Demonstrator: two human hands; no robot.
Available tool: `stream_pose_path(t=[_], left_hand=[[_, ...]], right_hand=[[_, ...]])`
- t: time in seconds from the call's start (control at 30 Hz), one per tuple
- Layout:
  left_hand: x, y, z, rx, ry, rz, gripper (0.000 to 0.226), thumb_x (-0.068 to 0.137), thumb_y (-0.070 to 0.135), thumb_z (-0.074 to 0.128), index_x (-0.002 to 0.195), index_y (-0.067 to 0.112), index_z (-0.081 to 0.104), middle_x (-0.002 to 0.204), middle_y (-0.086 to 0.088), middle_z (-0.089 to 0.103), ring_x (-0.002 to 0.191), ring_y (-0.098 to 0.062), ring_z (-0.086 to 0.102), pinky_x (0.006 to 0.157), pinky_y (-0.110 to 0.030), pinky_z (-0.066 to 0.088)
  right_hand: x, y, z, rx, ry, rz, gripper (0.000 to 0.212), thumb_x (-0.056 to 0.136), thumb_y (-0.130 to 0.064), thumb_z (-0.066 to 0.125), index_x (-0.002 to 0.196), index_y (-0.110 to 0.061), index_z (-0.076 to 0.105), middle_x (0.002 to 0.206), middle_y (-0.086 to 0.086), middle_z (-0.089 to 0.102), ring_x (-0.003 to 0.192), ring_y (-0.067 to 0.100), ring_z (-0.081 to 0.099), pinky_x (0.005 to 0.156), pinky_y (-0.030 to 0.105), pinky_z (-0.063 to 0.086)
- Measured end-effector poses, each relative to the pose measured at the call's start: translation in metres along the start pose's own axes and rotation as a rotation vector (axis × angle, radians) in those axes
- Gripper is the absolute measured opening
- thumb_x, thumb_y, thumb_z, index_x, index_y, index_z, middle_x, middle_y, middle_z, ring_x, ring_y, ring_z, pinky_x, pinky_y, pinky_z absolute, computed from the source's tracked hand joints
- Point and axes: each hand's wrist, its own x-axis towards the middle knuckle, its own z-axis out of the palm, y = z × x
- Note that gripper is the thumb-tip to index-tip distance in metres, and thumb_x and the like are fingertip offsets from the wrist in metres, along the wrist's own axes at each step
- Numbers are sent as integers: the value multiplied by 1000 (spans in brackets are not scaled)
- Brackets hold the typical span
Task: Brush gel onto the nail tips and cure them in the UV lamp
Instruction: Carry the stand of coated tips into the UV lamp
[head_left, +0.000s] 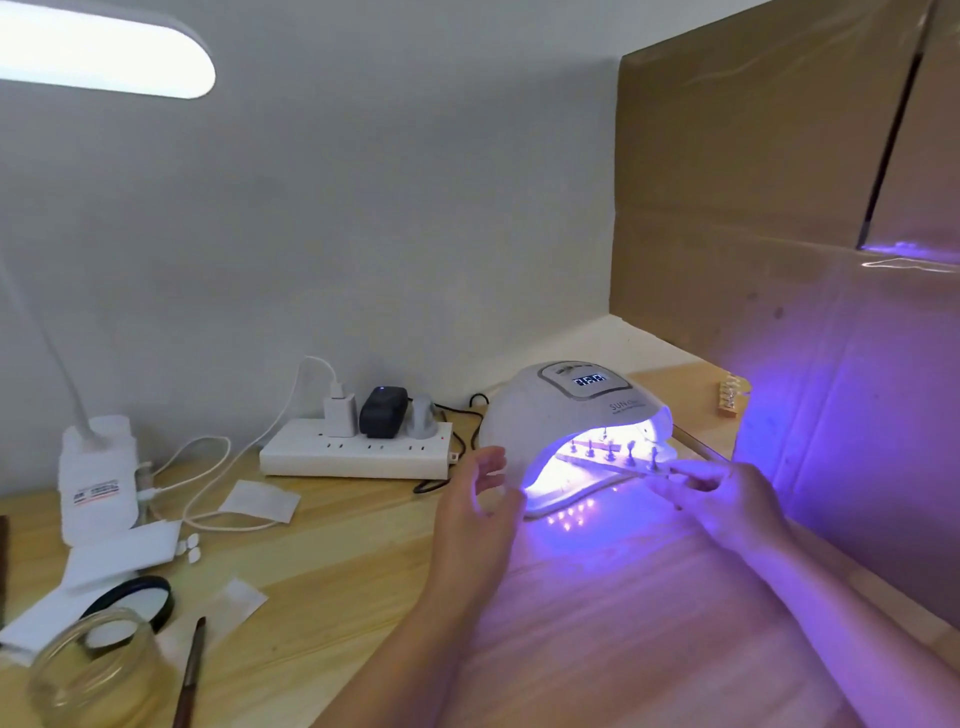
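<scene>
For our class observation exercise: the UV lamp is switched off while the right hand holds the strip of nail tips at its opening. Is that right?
Not quite. The head view shows the UV lamp switched on, glowing violet with its display lit. The rest stands: the right hand holds the strip of nail tips at its opening.

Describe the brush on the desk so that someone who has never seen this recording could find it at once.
Start at the glowing UV lamp and cross the wooden desk to its near left corner. Beside the glass jar lies the brush, a thin dark stick, the only long, slender thing among the white papers.
</scene>
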Motion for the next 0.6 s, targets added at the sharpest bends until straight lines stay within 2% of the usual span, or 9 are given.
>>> stream_pose_path(t=[0.03, 0.1, 0.17, 0.2, 0.27, 0.33, 0.43, 0.6], left_hand=[[0, 0, 0, 6, -6, 7, 35, 84, 1, 55, 109, 25, 51, 104, 17, 53, 95, 12, 49, 65, 1, 39], [0, -1, 0, 17, -21, 14, 38, 83, 0, 55, 108, 29, 49, 104, 23, 50, 97, 15, 46, 65, 3, 37], [1, -2, 1, 27, -39, 10, 42, 83, 0, 55, 109, 32, 47, 106, 25, 49, 97, 17, 45, 66, 3, 37], [1, -3, 1, 29, -45, 3, 43, 83, 0, 55, 112, 30, 47, 107, 24, 49, 98, 17, 44, 66, 3, 37], [0, -5, 2, 33, -53, -11, 47, 83, 0, 55, 122, 25, 47, 112, 19, 49, 100, 12, 46, 66, 4, 37], [1, -6, 2, 42, -60, -20, 49, 83, 0, 55, 127, 22, 46, 115, 16, 49, 103, 7, 46, 67, 4, 37], [1, -8, 2, 42, -66, -28, 51, 84, 0, 56, 129, 21, 44, 119, 14, 49, 106, 5, 46, 71, 3, 39], [2, -11, 3, 34, -63, -34, 51, 83, -2, 56, 128, 20, 45, 118, 13, 50, 107, 3, 46, 71, 2, 40]], right_hand=[[0, -2, 5, -45, 0, -25, 11, 72, -18, 78, 78, -10, 73, 39, -9, 44, 42, -2, 39, 50, 12, 32], [-1, -5, 13, -151, -6, -65, 23, 73, -24, 77, 61, -9, 65, 47, -5, 34, 50, 10, 31, 51, 24, 25], [1, -9, 19, -229, -14, -60, 25, 73, -31, 75, 63, -11, 64, 46, -6, 32, 52, 12, 30, 52, 29, 25], [1, -14, 21, -249, -22, -47, 20, 72, -34, 75, 65, -19, 64, 45, -7, 34, 53, 11, 34, 53, 28, 27], [3, -23, 25, -283, -50, -32, 15, 72, -40, 74, 81, -29, 67, 52, -10, 41, 62, 12, 45, 57, 27, 31], [4, -30, 31, -378, -66, -60, 27, 73, -44, 72, 93, -26, 71, 60, -9, 45, 72, 18, 50, 63, 25, 32], [3, -36, 38, -505, -67, -104, 31, 77, -47, 67, 95, -22, 71, 56, -8, 37, 72, 21, 43, 61, 26, 29], [9, -28, 33, -359, -217, -151, 37, 81, -41, 66, 100, -9, 69, 52, -7, 32, 57, 14, 35, 50, 22, 24]])
